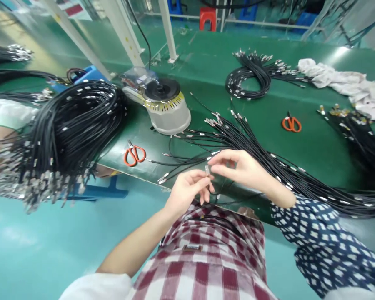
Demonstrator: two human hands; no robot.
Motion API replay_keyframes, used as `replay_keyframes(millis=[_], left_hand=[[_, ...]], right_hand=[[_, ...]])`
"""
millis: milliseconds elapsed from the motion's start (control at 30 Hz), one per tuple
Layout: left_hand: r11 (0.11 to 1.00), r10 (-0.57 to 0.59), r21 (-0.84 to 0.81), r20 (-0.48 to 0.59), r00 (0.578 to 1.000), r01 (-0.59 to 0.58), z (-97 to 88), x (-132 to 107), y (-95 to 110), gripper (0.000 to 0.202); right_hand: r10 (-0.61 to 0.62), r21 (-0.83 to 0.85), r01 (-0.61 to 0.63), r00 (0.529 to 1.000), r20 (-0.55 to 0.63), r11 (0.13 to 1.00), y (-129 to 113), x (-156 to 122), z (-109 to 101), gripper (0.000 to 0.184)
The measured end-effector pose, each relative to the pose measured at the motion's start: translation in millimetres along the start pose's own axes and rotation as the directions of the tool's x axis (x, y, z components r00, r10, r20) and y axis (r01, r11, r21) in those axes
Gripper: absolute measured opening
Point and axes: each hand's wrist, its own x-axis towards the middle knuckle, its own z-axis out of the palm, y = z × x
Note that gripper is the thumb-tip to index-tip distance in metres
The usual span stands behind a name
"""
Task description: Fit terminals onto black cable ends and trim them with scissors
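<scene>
My left hand and my right hand meet just above the near edge of the green table. Both pinch the same thin black cable end with a small silver tag between the fingertips. The cable runs back into a long fan of black cables with metal ends that lies across the table to the right. My lap, in red checked cloth, is right below the hands.
A tape dispenser machine stands behind the hands. Orange scissors lie left of them, another pair to the right. A big hanging bundle of black cables fills the left. A coiled bundle and white cloth lie far back.
</scene>
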Motion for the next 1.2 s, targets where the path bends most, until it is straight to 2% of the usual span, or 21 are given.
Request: replay_keyframes(millis=[100, 167, 233, 300, 400, 467, 533, 567, 600, 633, 667, 700, 767, 800, 867, 967, 1033, 1100, 1200], left_hand=[[0.998, -0.002, -0.057, 0.02, 1.0, 0.003, -3.4, -0.1, -3.4, 0.032], [0.992, -0.008, -0.123, 0.063, 0.998, 0.016, -7.1, 2.3, -8.0, 0.034], [0.982, 0.003, -0.19, 0.092, 0.996, 0.015, -11.5, 6.8, -12.4, 0.035], [0.973, 0.032, -0.232, 0.091, 0.995, -0.01, -15.2, 11.2, -15.5, 0.034], [0.969, 0.05, -0.243, 0.073, 0.996, -0.03, -17.2, 12.6, -18.6, 0.031], [0.973, 0.031, -0.231, 0.075, 0.997, -0.013, -16.5, 9.9, -20.8, 0.031], [0.98, 0.016, -0.2, 0.074, 0.997, -0.001, -15.7, 6.6, -22.3, 0.029], [0.984, 0.018, -0.177, 0.066, 0.998, -0.006, -15.5, 5.5, -22.3, 0.028], [0.989, 0.028, -0.149, 0.054, 0.998, -0.02, -15.2, 5.0, -21.4, 0.026], [0.992, 0.048, -0.118, 0.039, 0.998, -0.043, -14.3, 5.3, -19.8, 0.024], [0.994, 0.071, -0.087, 0.03, 0.997, -0.068, -12.6, 6.0, -17.4, 0.022], [0.994, 0.092, -0.062, 0.03, 0.995, -0.09, -9.8, 6.9, -14.4, 0.021], [0.995, 0.099, -0.041, 0.072, 0.993, -0.096, -0.7, 8.6, -7.4, 0.021], [0.996, 0.081, -0.046, 0.108, 0.991, -0.076, 5.3, 9.2, -3.9, 0.021], [0.998, 0.028, -0.061, 0.189, 0.981, -0.017, 18.2, 10.4, 2.1, 0.022], [0.999, -0.011, -0.047, 0.25, 0.968, 0.023, 35.0, 12.6, 6.1, 0.021], [1.0, -0.021, -0.008, 0.271, 0.962, 0.024, 43.3, 13.3, 5.9, 0.019], [0.997, -0.053, 0.072, 0.291, 0.955, 0.033, 50.1, 12.6, 5.4, 0.017], [0.961, -0.06, 0.277, 0.288, 0.956, -0.023, 60.1, 8.2, 5.9, 0.014]], right_hand=[[0.012, 0.1, -0.027, 0.99, 0.141, 0.995, 4.3, 15.9, 7.2, 0.028], [-0.046, 0.158, 0.01, 0.972, 0.23, 0.987, 10.5, 24.7, 5.7, 0.027], [-0.122, 0.211, 0.067, 0.959, 0.256, 0.975, 15.2, 31.1, 5.4, 0.025], [-0.152, 0.245, 0.095, 0.962, 0.226, 0.965, 17.4, 32.7, 10.6, 0.025], [-0.124, 0.274, 0.072, 0.976, 0.177, 0.959, 17.7, 27.5, 24.3, 0.028], [-0.146, 0.252, 0.095, 0.97, 0.193, 0.963, 19.8, 26.2, 25.3, 0.028], [-0.131, 0.113, 0.114, 0.978, 0.163, 0.987, 28.3, 30.8, 7.5, 0.025], [-0.092, 0.0, 0.092, 0.99, 0.109, 0.996, 35.7, 34.0, -10.4, 0.023], [0.026, -0.171, -0.044, 0.994, -0.105, 0.984, 45.0, 36.5, -33.5, 0.02], [0.15, -0.311, -0.277, 0.915, -0.375, 0.909, 55.9, 37.3, -60.1, 0.018], [0.197, -0.326, -0.427, 0.81, -0.552, 0.844, 67.7, 35.8, -87.8, 0.023], [0.228, -0.309, -0.53, 0.721, -0.655, 0.789, 79.9, 32.5, -114.1, 0.029], [0.296, -0.248, -0.693, 0.565, -0.77, 0.677, 103.8, 22.7, -154.9, 0.032], [0.325, -0.222, -0.74, 0.517, -0.792, 0.635, 114.6, 18.0, -167.5, 0.03], [0.369, -0.192, -0.79, 0.467, -0.803, 0.583, 131.7, 10.6, -179.4, 0.026], [0.43, -0.159, -0.8, 0.465, -0.774, 0.579, 141.3, 1.3, -180.3, 0.016], [0.478, -0.121, -0.771, 0.501, -0.722, 0.625, 136.1, -10.2, -177.9, 0.014], [0.515, -0.072, -0.714, 0.566, -0.644, 0.696, 123.2, -30.7, -171.6, 0.018], [0.493, 0.052, -0.548, 0.704, -0.511, 0.835, 92.0, -77.8, -146.7, 0.021]])
